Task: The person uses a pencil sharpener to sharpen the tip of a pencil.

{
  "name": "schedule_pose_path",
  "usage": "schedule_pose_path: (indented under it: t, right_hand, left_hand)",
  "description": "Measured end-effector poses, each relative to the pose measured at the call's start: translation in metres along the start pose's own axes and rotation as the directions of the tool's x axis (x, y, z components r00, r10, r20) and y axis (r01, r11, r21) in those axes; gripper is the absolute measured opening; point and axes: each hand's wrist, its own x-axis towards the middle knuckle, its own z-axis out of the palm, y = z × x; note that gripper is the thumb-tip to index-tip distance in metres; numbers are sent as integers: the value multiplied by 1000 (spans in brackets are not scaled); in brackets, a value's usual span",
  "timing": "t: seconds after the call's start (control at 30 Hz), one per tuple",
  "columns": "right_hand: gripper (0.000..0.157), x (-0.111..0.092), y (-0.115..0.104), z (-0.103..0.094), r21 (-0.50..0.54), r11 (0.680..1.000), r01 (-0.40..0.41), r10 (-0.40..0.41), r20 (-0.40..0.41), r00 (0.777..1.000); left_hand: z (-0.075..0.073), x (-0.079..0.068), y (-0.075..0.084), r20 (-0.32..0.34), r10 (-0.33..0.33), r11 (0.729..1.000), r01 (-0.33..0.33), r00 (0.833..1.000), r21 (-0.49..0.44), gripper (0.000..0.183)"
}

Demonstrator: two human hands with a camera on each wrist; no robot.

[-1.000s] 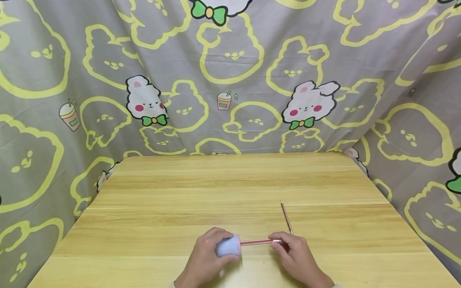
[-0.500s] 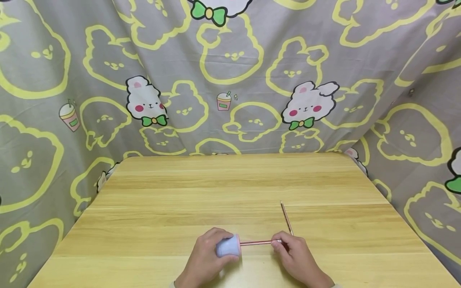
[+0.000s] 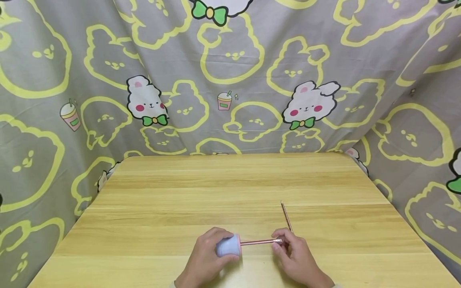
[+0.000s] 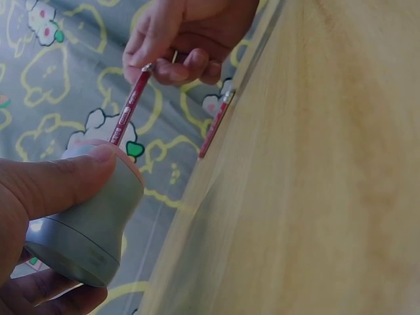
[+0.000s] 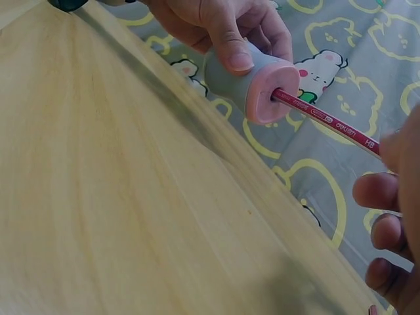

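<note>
At the near side, the left hand [image 3: 204, 256] curls round the sharpener [image 3: 227, 246]; the right hand [image 3: 295, 256] pinches the right end of its pencil [image 3: 256, 242], likely light and stiff, and best held there

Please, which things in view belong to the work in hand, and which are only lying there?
In the work:
blue sharpener, gripped by the left hand
red pencil, one end inside the sharpener, the other at the right hand's fingers

Not in the work:
second pencil, on the table, held by neither hand
patterned cloth, only background
</note>
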Motion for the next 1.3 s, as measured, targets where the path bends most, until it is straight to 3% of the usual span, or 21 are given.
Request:
schedule_pose_path:
  t: [0.17, 0.5, 1.3]
  right_hand:
    - [34, 2, -1, 0, -8, 1000, 27, -27, -24, 999]
    - [29, -3, 4, 1, -72, 997, -9, 7, -29, 1000]
    - [31, -3, 6, 1, -75, 997, -11, 8, -37, 999]
  left_hand:
    - [0, 1, 0, -4, 1, 1000, -1, 1000, -2, 41]
    - [2, 0, -1, 1, -3, 1000, 3, 1000, 3, 42]
    - [3, 0, -4, -6, 3, 1000, -2, 1000, 16, 43]
